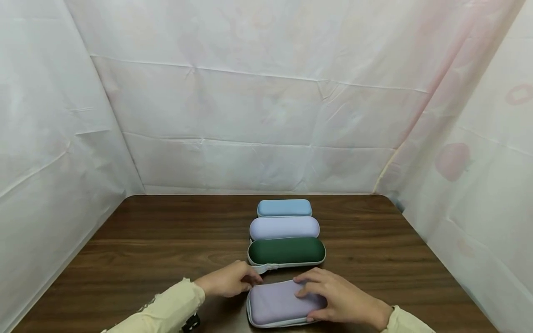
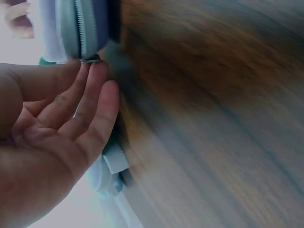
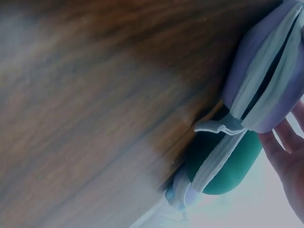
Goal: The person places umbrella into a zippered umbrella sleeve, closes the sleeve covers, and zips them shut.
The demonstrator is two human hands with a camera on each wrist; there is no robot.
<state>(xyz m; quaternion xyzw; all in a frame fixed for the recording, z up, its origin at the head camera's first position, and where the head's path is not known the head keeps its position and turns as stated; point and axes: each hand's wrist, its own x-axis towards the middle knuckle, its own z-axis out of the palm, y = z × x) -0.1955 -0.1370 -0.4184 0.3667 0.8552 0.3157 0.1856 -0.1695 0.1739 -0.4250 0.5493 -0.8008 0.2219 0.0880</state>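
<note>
A mauve zippered hard case point(image 1: 281, 303), shaped like a glasses case, lies flat near the table's front. My left hand point(image 1: 229, 280) is at its left end. In the left wrist view, thumb and fingertips pinch the small zipper pull point(image 2: 90, 60) at the case's corner. My right hand point(image 1: 337, 298) holds the case's right part from above, thumb at the near side and fingers over the top and far edge. The right wrist view shows a dark gap in the zipper point(image 3: 270, 66) on the right end. Just behind lies a dark green case point(image 1: 287, 250) with a grey strap point(image 1: 266, 267).
Beyond the green case, a lavender case point(image 1: 284, 227) and a light blue case point(image 1: 284, 207) lie in a row toward the back. All rest on a dark wood-grain table point(image 1: 175, 231). White sheeting point(image 1: 250, 115) hangs behind the table and along both sides.
</note>
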